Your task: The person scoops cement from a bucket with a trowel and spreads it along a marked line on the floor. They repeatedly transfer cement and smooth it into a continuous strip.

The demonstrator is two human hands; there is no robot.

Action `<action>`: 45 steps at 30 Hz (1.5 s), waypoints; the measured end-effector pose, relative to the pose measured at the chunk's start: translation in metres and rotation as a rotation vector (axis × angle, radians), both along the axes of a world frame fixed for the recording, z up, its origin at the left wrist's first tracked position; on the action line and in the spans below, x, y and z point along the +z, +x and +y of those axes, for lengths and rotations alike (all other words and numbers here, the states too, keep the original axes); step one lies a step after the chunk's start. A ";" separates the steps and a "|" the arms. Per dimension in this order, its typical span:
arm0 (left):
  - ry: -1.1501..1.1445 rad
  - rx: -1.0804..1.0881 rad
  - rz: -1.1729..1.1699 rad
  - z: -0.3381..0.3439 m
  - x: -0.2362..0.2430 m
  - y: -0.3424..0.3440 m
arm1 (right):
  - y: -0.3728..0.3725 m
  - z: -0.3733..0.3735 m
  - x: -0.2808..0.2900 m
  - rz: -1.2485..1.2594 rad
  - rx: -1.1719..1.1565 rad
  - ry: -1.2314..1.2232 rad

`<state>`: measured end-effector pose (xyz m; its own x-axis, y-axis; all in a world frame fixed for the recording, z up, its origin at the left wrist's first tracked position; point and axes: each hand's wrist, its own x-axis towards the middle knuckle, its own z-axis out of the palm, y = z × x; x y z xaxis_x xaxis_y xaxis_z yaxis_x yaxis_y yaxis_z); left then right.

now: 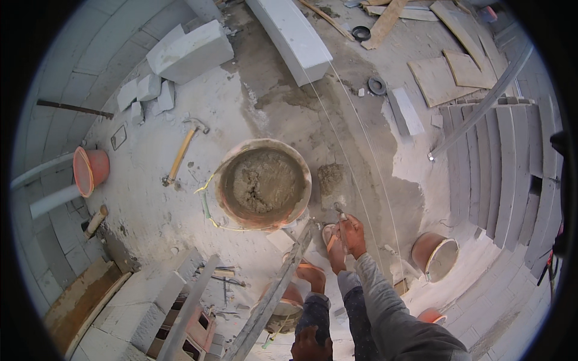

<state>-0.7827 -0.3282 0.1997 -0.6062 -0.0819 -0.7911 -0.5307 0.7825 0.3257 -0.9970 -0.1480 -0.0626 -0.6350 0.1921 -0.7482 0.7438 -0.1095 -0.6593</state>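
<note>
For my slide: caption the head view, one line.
Right hand grips a trowel bearing grey mix beside a round bucket holding more.

1. Floor: a flat, pale grey concrete floor [144, 210], coated in whitish dust, with a darker, damp-looking grey-brown patch [271, 102] running from its far edge down its middle.
2. Left wall: a wall of large, pale grey rectangular blocks [90, 54] with visible joints, rising along the floor's left edge; two pale round pipes [54, 203] and a thin, dark, straight bar [75, 109] appear against it.
3. Right side: long, grey, slab-like blocks [481, 168] ranged in rows near the floor's right edge; pale jointed blockwork [512, 301] at the near right corner.
4. Far right corner: flat, light-brown wooden boards [436, 84].
5. Light: whitish, diffuse, with soft shadows.
</note>
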 end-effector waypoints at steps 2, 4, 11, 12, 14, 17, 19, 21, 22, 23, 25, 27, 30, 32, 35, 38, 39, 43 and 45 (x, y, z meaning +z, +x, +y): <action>0.019 -0.003 -0.077 -0.003 -0.001 -0.002 | -0.030 -0.005 -0.035 -0.003 0.020 0.110; 0.061 0.026 -0.198 -0.007 -0.002 -0.003 | -0.069 -0.015 -0.065 0.180 0.145 0.461; 0.026 -0.039 -0.139 -0.012 -0.003 -0.006 | -0.183 -0.050 -0.107 0.399 0.253 1.040; 0.025 -0.045 -0.123 -0.012 -0.004 -0.006 | -0.190 -0.050 -0.107 0.344 0.265 1.001; 0.024 -0.059 -0.136 -0.014 -0.005 -0.005 | -0.191 -0.051 -0.106 0.303 0.263 0.970; 0.017 -0.085 -0.200 -0.016 -0.010 -0.002 | -0.170 -0.053 -0.102 0.336 0.210 0.980; -0.016 -0.115 -0.210 -0.016 -0.013 -0.001 | -0.152 -0.057 -0.099 0.376 0.127 0.958; -0.006 -0.104 -0.255 -0.016 -0.015 0.000 | -0.142 -0.065 -0.103 0.338 -0.008 0.764; -0.001 -0.102 -0.283 -0.015 -0.015 0.000 | -0.139 -0.069 -0.107 0.296 -0.085 0.664; -0.013 -0.133 -0.266 -0.015 -0.014 -0.001 | -0.141 -0.072 -0.113 0.361 -0.103 0.653; -0.038 -0.195 -0.226 -0.014 -0.013 -0.003 | -0.156 -0.077 -0.130 0.372 -0.158 0.585; -0.011 -0.150 -0.276 -0.014 -0.011 -0.006 | -0.183 -0.077 -0.151 0.379 -0.131 0.468; 0.006 -0.132 -0.285 -0.014 -0.008 -0.011 | -0.206 -0.071 -0.169 0.195 -0.102 0.382; 0.004 -0.132 -0.270 -0.013 -0.008 -0.012 | -0.202 -0.065 -0.168 0.109 -0.103 0.424; 0.008 -0.112 -0.227 -0.010 -0.011 -0.007 | -0.164 -0.053 -0.144 0.079 -0.106 0.475; -0.007 -0.125 -0.177 -0.009 -0.016 0.002 | -0.129 -0.052 -0.119 0.161 0.001 0.728; -0.018 -0.133 -0.157 -0.009 -0.018 0.005 | -0.123 -0.052 -0.114 0.221 0.041 0.871; -0.004 -0.122 -0.211 -0.010 -0.018 0.009 | -0.109 -0.042 -0.103 0.264 0.182 1.055; -0.008 -0.136 -0.185 -0.011 -0.016 0.004 | -0.106 -0.034 -0.101 0.193 0.256 1.083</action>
